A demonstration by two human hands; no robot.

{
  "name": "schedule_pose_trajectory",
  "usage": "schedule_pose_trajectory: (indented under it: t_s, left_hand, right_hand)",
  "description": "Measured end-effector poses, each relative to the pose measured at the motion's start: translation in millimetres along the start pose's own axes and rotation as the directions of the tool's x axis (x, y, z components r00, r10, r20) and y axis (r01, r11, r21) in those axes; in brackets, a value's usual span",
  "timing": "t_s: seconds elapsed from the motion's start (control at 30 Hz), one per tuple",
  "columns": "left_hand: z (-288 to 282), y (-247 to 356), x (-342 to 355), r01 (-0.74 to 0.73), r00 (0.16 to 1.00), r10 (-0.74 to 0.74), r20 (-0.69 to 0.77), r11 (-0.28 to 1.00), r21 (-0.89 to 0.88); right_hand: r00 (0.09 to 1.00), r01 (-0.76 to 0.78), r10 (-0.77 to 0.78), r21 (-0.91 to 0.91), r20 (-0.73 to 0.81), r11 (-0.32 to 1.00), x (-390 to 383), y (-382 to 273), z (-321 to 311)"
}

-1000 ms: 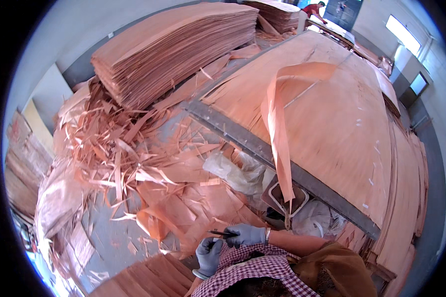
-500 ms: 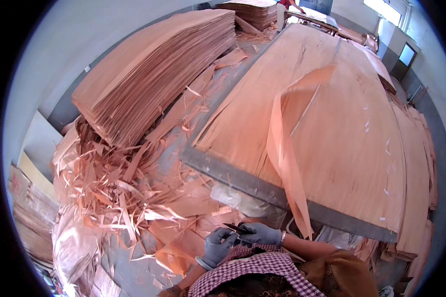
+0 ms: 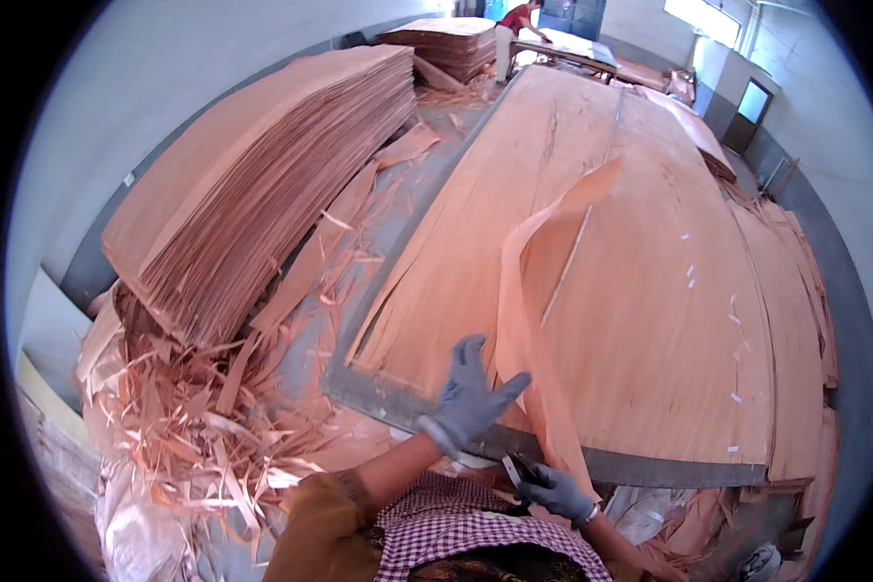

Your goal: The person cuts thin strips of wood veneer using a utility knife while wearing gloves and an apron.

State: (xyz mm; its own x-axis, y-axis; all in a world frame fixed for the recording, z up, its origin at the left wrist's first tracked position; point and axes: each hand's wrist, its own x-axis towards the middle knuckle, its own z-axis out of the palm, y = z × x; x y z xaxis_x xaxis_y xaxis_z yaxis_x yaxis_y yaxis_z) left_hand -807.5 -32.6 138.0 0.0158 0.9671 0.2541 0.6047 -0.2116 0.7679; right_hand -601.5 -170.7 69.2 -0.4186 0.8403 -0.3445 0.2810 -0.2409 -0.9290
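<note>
Over the near edge of the table, my left hand (image 3: 472, 393) in a grey glove is spread open, fingers and thumb apart, with nothing in it. Just right of it, a long curled strip of wood veneer (image 3: 551, 412) stands up from the veneer sheet (image 3: 650, 339) and hangs past the table's dark edge (image 3: 640, 468). Lower down, close to my checked apron, my right hand (image 3: 561, 495), gloved too, is closed around a small dark tool (image 3: 520, 470) with a pale flat side. Its exact kind is hard to make out.
Left of the table stands a tall stack of veneer sheets (image 3: 272, 165). Torn veneer scraps (image 3: 184, 417) cover the floor beside it. More sheets (image 3: 795, 339) overlap along the table's right side. Far back, a person in red (image 3: 519, 24) leans over another table (image 3: 572, 47).
My left hand has left my right hand and stretched forward, opening, toward the veneer strip. My right hand has moved right and down with the dark tool. The view has shifted.
</note>
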Motion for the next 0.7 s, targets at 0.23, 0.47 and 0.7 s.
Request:
schedule_pose_trajectory:
  t_s: [0.23,0.47,0.7]
  left_hand:
    - [30.4,-17.8,75.8,0.159,0.965,-0.122,0.23,0.976,-0.15]
    - [37.0,-84.1,158.0,-0.029,0.991,0.081,0.108,0.908,-0.418]
    - [-63.1,-222.3,256.4,0.433,0.898,-0.108,0.427,0.394,-0.811]
  right_hand:
    - [0.977,-0.091,0.13,0.218,-0.172,0.972,-2.9,2.4,27.8]
    - [0.921,-0.215,0.235,0.098,-0.311,0.972,39.4,-12.9,67.5]
    - [0.897,-0.294,0.403,0.439,-0.179,0.849,21.2,-69.3,93.0]
